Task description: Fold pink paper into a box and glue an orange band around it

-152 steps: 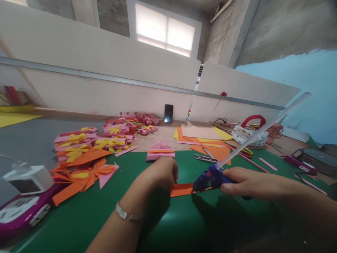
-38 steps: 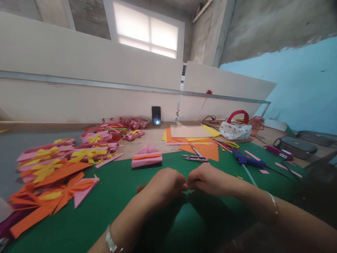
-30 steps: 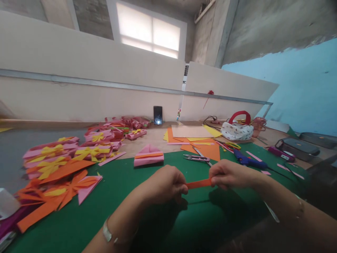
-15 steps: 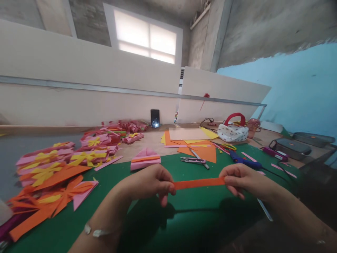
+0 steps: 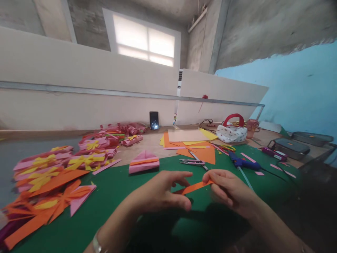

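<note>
An orange paper strip [image 5: 196, 188] slants between my hands above the green mat [image 5: 113, 196]. Its right end is pinched by my right hand [image 5: 228, 189]. My left hand [image 5: 168, 191] has thumb and fingers spread around the strip's other end, which lies partly behind the fingers. Beyond my left hand sits a folded pink paper piece [image 5: 144, 163] with an orange band. Small thread snips [image 5: 193, 162] lie on the mat past the strip, over a silver cutter [image 5: 201, 162]. To the right rests a blue glue gun [image 5: 244, 162].
Pink, yellow and orange paper pieces [image 5: 86, 160] pile up at the left. Orange and yellow sheets [image 5: 202, 154] lie mid-table. Farther back are a phone [image 5: 154, 120] and a white bag with a red handle [image 5: 231, 133]. Dark cases [image 5: 289, 148] stand at the right.
My left hand has opened from its pinch on the strip. My right hand has moved left, closer to it, and the strip now slants instead of being stretched straight.
</note>
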A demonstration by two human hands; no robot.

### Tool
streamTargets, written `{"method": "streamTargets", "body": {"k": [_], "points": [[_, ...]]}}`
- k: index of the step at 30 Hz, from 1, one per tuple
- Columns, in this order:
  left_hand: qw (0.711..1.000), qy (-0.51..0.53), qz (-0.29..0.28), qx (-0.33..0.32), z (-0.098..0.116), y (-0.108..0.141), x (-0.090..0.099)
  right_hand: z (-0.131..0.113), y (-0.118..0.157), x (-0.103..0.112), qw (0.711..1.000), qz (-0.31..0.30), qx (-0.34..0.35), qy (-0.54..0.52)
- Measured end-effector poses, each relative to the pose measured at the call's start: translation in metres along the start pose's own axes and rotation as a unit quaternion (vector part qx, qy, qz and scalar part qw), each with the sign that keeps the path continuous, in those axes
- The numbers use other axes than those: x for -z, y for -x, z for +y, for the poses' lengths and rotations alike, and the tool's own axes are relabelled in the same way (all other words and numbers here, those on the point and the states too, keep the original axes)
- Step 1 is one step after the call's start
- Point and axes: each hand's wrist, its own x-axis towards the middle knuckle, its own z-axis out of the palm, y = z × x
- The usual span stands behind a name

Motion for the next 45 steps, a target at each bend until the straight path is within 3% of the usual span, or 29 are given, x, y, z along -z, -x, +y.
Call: {"method": "streamTargets", "body": {"k": [4, 8, 11, 19, 24, 26, 27, 30, 32, 34, 36, 38, 42, 45], "points": [[0.998, 0.036, -0.054, 0.010, -0.001, -0.004, -0.011, 0.002, -0.003, -0.012, 0.998, 0.044, -0.002, 0.044], [0.996, 0.045, -0.054, 0.051, -0.003, -0.003, -0.007, 0.001, -0.001, -0.004, 0.984, 0.137, 0.047, 0.099], [0.991, 0.074, -0.064, 0.090, -0.001, -0.002, -0.005, 0.003, 0.004, 0.002, 0.970, 0.171, 0.069, 0.156], [0.982, 0.120, -0.102, 0.101, -0.004, -0.004, -0.006, 0.008, 0.017, 0.013, 0.956, 0.204, 0.056, 0.205], [0.982, 0.113, -0.100, 0.113, -0.004, -0.004, -0.007, 0.001, 0.031, 0.026, 0.945, 0.155, 0.076, 0.279], [0.982, 0.108, -0.097, 0.117, -0.002, -0.003, -0.007, -0.010, 0.036, 0.039, 0.903, 0.181, 0.129, 0.367], [0.982, 0.106, -0.095, 0.120, -0.001, -0.003, -0.008, -0.016, 0.037, 0.049, 0.867, 0.205, 0.166, 0.421], [0.981, 0.109, -0.089, 0.130, -0.002, -0.003, -0.009, -0.035, 0.035, 0.093, 0.722, 0.268, 0.247, 0.588], [0.981, 0.114, -0.083, 0.132, -0.005, -0.003, -0.010, -0.043, 0.032, 0.125, 0.646, 0.307, 0.216, 0.665], [0.980, 0.117, -0.078, 0.138, -0.009, -0.004, -0.010, -0.047, 0.028, 0.150, 0.608, 0.333, 0.156, 0.704], [0.979, 0.111, -0.078, 0.153, -0.011, -0.004, -0.009, -0.047, 0.025, 0.156, 0.619, 0.323, 0.113, 0.707], [0.977, 0.101, -0.077, 0.169, -0.011, -0.004, -0.008, -0.044, 0.023, 0.140, 0.670, 0.278, 0.094, 0.682], [0.977, 0.079, -0.114, 0.159, -0.005, -0.002, -0.011, -0.028, 0.023, 0.055, 0.782, 0.125, 0.115, 0.600], [0.976, 0.073, -0.150, 0.139, -0.002, -0.002, -0.017, -0.010, 0.019, -0.012, 0.813, 0.016, 0.113, 0.571]]}}
